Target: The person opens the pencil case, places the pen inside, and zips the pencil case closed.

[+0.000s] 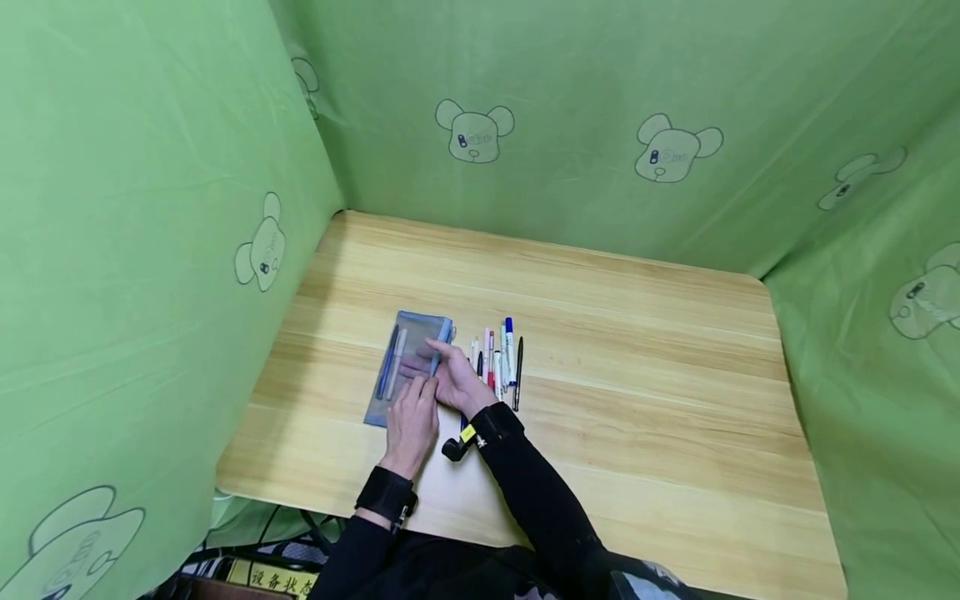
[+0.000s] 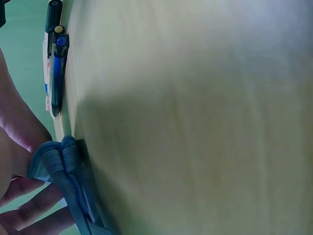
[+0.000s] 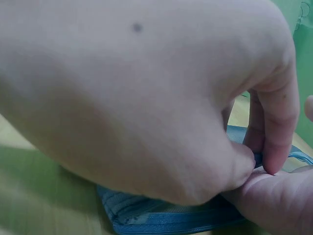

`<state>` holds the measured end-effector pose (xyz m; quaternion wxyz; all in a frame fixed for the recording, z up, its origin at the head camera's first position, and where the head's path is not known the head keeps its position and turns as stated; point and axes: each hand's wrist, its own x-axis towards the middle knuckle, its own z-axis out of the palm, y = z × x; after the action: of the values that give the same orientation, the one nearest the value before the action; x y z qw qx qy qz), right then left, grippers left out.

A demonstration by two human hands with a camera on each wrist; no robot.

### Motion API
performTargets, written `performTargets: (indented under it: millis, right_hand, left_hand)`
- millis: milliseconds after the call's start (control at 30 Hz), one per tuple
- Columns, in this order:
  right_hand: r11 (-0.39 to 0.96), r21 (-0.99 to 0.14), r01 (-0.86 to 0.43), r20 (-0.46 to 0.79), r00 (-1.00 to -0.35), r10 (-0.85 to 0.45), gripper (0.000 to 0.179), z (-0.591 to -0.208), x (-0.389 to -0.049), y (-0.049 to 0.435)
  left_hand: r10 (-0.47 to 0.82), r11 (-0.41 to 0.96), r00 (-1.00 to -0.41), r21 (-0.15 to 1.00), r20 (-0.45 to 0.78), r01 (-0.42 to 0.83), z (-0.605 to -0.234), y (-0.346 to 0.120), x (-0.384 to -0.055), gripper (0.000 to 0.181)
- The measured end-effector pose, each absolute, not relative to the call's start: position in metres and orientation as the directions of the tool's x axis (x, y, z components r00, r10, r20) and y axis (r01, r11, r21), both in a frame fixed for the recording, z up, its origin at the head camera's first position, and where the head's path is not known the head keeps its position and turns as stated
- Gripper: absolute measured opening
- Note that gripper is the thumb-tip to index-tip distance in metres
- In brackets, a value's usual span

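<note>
A blue mesh pencil case [image 1: 422,327] lies on the table, with a dark blue pen [image 1: 387,362] and a pale pen [image 1: 397,364] showing through its mesh. My left hand [image 1: 412,417] pinches the case's near zip side between thumb and forefinger. From the right, my right hand [image 1: 461,379] reaches into the case; its fingers stretch out behind the mesh while its thumb stays outside. In the left wrist view, extended fingers [image 2: 39,213] show past the case's zipped edge [image 2: 68,166]. The right wrist view shows pinching fingertips close above the blue zip band [image 3: 166,223].
Several loose pens lie just right of the case, among them a blue-capped marker [image 1: 511,350], a pink pen [image 1: 487,346] and a black pen [image 1: 518,375]. The wooden table [image 1: 637,400] is enclosed by a green curtain [image 1: 570,67] at the back and both sides.
</note>
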<state>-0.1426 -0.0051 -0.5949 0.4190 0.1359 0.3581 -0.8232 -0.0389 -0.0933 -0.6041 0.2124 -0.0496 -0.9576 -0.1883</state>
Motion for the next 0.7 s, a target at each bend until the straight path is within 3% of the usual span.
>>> performTargets:
  millis: [500, 700]
  right_hand:
    - [-0.395, -0.489, 0.778, -0.534, -0.625, -0.570, 0.065, -0.597, -0.145, -0.004]
    - [-0.263, -0.633, 0.728, -0.545, -0.661, -0.516, 0.063, -0.585, -0.142, 0.003]
  left_hand:
    - [0.029, 0.925, -0.895, 0.328, 0.445, 0.193, -0.607, -0.092, -0.039, 0.023]
    - [0.012, 0.920, -0.895, 0.346, 0.445, 0.184, -0.607, -0.091, -0.040, 0.023]
